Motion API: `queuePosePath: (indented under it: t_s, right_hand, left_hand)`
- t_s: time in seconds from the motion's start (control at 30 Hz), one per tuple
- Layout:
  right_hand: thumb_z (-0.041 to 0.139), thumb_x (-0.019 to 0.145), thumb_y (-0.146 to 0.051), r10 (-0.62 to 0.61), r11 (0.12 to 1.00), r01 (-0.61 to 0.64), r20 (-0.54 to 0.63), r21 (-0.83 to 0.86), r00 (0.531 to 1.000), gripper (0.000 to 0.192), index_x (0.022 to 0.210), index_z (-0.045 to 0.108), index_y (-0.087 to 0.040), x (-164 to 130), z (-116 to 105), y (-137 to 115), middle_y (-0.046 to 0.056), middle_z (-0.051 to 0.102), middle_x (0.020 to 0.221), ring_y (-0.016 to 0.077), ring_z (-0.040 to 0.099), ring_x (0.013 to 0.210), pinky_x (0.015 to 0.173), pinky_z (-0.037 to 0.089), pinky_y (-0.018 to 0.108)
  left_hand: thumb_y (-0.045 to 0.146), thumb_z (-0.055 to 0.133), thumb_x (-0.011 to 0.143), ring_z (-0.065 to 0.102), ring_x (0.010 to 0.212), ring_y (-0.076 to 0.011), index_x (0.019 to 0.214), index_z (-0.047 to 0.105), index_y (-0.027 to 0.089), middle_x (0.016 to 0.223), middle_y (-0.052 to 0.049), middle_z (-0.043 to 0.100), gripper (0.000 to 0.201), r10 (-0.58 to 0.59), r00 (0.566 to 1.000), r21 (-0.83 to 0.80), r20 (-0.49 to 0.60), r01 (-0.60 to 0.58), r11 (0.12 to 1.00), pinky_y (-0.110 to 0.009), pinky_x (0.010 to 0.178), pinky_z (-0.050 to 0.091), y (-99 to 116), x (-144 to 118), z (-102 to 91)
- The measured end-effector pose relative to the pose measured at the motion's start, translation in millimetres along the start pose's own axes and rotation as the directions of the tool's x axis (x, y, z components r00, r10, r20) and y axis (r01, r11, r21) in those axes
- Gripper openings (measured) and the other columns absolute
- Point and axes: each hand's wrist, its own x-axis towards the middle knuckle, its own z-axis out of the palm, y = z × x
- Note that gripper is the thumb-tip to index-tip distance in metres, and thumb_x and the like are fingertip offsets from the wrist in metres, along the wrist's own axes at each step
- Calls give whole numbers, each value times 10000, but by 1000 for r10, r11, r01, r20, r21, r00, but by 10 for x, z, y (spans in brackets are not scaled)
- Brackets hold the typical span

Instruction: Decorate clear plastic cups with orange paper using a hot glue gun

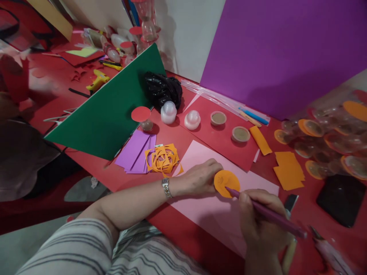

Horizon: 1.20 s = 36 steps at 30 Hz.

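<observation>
My left hand [205,176] is closed at the edge of an orange paper circle [222,180], its fingertips partly hidden behind the disc. Faint dark marks show on the circle's face. A long purple pen [275,217] is gripped in my right hand [262,225], and its tip meets the circle near the lower middle. Both hands are over a pale pink sheet [200,152]. Left of it lie orange paper offcuts with curved cuts [163,158] and a stack of purple paper pieces [134,152]. Orange paper squares [289,170] sit beyond my right hand.
A green board [114,114] stands slanted at left, beside a black plastic bag [163,89]. Small clear cups [192,120] and sand-filled cups [241,134] stand behind the pink sheet. Several joined cups [321,149], a black pouch [341,200] and scissors [329,248] are at right. Another person sits far left.
</observation>
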Motion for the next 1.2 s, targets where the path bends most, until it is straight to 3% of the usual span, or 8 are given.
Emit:
queuePosePath:
  t_s: [0.2, 0.37, 0.9, 1.2]
  right_hand:
    - [664, 901, -257, 72, 992, -79, -67, -100, 995, 137, 785, 615, -203, -29, 14, 94, -17, 654, 661, 119, 619, 549, 490, 450, 227]
    - [658, 910, -295, 54, 986, -67, -90, -152, 994, 151, 799, 635, -195, -19, 27, 146, -1, 658, 687, 128, 609, 573, 517, 460, 249]
    - [675, 895, -247, 54, 987, -70, -115, -141, 992, 97, 821, 644, -194, -30, 2, 204, -13, 647, 709, 125, 595, 588, 549, 451, 256]
    - [616, 899, -190, 10, 995, -21, -108, -100, 994, 166, 747, 551, -205, 21, -98, 99, -58, 561, 609, 83, 524, 484, 451, 381, 209]
  left_hand:
    - [287, 796, 793, 567, 886, -180, 944, 520, 206, 958, -27, 549, 324, -16, 1000, 11, 10, 16, 1000, -273, 693, 467, 27, -9, -7]
    - [295, 780, 799, 568, 865, -177, 936, 515, 212, 954, -25, 543, 310, -35, 999, 11, 7, 35, 999, -276, 689, 479, 41, -9, -14]
    - [270, 771, 790, 552, 858, -177, 919, 491, 209, 937, -23, 523, 315, -23, 1000, 18, 10, 23, 1000, -275, 682, 458, 51, 1, -32]
    - [254, 791, 769, 563, 879, -182, 940, 482, 205, 981, -35, 539, 356, -15, 1000, 21, -2, 15, 1000, -276, 693, 448, 51, -14, -38]
